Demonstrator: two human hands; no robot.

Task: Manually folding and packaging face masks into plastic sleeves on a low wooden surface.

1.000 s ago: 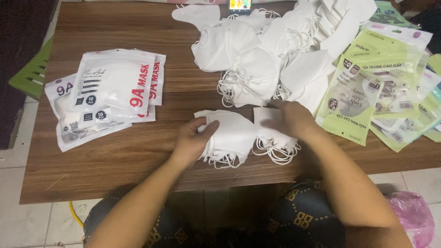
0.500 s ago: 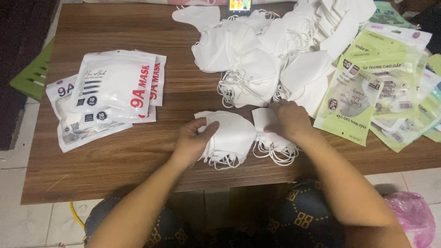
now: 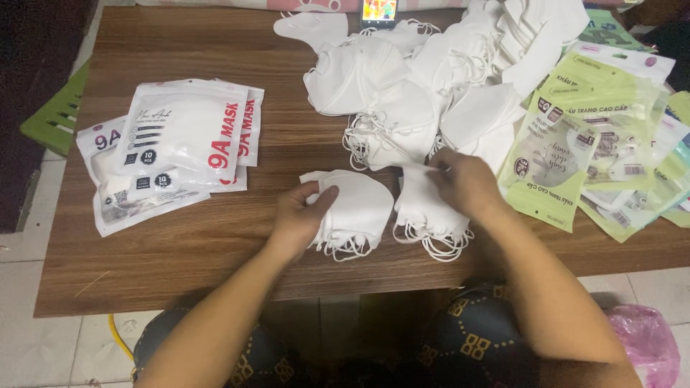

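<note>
Far left on brown wood table (image 3: 180, 251): white sealed mask packs (image 3: 176, 144). Left hand (image 3: 298, 215) w/ fingers curled, gripping stack of white folded face masks (image 3: 356, 212) at table centre. Right hand (image 3: 463, 183) pinches 2nd white mask stack (image 3: 424, 215). Green pouches (image 3: 575, 154) far right.

White sealed packets (image 3: 172, 154), green pouches (image 3: 596, 136), phone (image 3: 379, 11), pink bag (image 3: 643, 341)

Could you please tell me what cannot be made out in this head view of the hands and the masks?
- How many masks lie in the small stack: the left hand covers its near edge.
- The top of the second stack: the right hand hides it.
- The phone: cut off by the top edge.
- The green pouches: the right edge cuts them.
- The pink bag: blurred, contents unclear.
</note>
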